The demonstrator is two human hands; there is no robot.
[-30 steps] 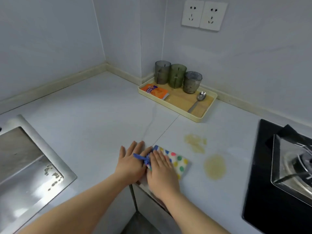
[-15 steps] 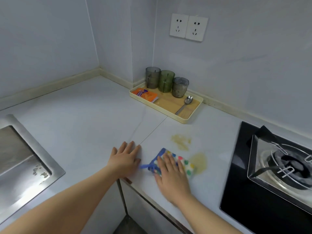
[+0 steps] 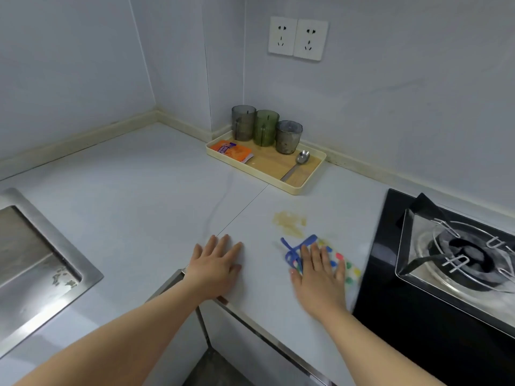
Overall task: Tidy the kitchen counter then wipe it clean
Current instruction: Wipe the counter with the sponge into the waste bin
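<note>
The right hand [image 3: 320, 277] lies flat on a polka-dot cleaning cloth [image 3: 349, 270], its fingers [image 3: 315, 253] straight and slightly apart. They press down on the cloth and do not curl round it, which spreads the pressure across the cloth for wiping. The cloth sits on the desk [image 3: 139, 190] near its front edge, just beside the black gas hob [image 3: 459, 252], and its blue hanging loop [image 3: 295, 246] trails out past the fingertips. A yellowish stain [image 3: 288, 222] lies just beyond the loop, apart from the cloth and not yet wiped up, so the wiping step looks to be under way but not finished.

The left hand [image 3: 216, 264] rests palm down on the bare desk by the front corner, fingers [image 3: 223, 243] straight and spread, holding nothing. It is probably there as a brace while the other arm works.

The loose items are gathered in a cream tray [image 3: 292, 188] with a wooden floor, pushed into the wall corner and well clear of the stain. This suggests the tidying is done. In it stand three tinted tumblers [image 3: 266, 126] in a row along the back, upright. Whether they hold anything cannot be told through the tinted walls. In front of them an orange sachet [image 3: 231, 151] lies flat at the left, and a metal spoon [image 3: 301, 160] lies at the right with its bowl toward the tumblers.

A steel sink [image 3: 41, 263] is set into the desk at the far left.
</note>
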